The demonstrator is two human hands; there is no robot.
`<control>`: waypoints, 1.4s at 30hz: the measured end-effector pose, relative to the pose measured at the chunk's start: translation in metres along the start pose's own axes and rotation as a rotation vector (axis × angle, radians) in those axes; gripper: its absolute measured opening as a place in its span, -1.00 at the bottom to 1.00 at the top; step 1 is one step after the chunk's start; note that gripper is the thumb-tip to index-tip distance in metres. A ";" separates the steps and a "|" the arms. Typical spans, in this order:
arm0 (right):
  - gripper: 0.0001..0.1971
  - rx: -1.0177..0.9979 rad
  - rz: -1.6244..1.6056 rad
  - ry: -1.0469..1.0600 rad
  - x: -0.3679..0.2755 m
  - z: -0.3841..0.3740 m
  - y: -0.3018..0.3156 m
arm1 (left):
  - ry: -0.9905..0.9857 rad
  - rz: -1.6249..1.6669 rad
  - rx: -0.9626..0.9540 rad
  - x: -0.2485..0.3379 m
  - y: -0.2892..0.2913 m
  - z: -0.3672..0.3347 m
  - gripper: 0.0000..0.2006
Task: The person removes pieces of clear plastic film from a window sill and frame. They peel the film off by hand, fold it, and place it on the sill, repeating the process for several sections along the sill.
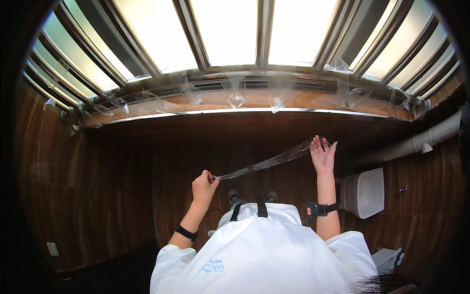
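A long strip of clear tape point(267, 162) stretches between my hands, slanting up to the right and slightly twisted. My left hand point(203, 187) is closed, with thumb and fingertips pinching its near end. At the far end is my right hand point(323, 156), palm showing, with fingers extended and thumb apart. The strip runs to the fingertips of that hand, and a clear film or roll edge shows behind them; how it is gripped there is partly hidden. Beyond both hands, several pieces of clear tape point(237, 93) hang along the window ledge point(313, 100).
Bright windows with dark frames point(263, 34) curve across the far side. A white pipe point(416, 139) runs along the right, near a white basin-like container point(370, 193). A white object with blue parts point(387, 259) is at lower right. Brown wood-grain panels point(88, 196) surround me.
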State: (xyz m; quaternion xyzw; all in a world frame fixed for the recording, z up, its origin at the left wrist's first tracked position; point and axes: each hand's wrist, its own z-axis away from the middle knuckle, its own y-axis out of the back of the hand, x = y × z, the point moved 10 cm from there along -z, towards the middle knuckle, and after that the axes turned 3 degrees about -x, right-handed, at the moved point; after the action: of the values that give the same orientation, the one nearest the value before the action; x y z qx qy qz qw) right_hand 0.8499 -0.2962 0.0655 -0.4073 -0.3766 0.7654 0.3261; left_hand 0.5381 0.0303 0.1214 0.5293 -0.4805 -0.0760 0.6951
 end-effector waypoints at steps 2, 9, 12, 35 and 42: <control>-0.49 0.028 -0.004 -0.014 0.003 0.003 0.007 | -0.047 0.006 0.034 0.001 0.002 -0.003 -0.78; -0.55 0.038 -0.068 -0.032 0.002 0.002 0.015 | -0.049 0.019 0.018 -0.007 -0.003 -0.007 -0.84; -0.61 0.052 -0.154 -0.044 0.002 0.002 0.014 | 0.038 0.081 -0.004 -0.012 0.000 -0.008 -0.85; -0.81 0.160 -0.490 -0.094 0.008 0.000 0.060 | 0.290 0.640 0.071 -0.067 -0.017 -0.013 -0.89; -0.82 0.167 -0.566 -0.113 0.009 -0.004 0.076 | 0.344 0.929 0.155 -0.073 -0.022 -0.005 -0.89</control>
State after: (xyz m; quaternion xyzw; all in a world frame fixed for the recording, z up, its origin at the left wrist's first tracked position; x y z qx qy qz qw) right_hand 0.8347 -0.3260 -0.0032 -0.2147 -0.4282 0.6940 0.5375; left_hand 0.5124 0.0688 0.0607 0.3144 -0.5481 0.3661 0.6832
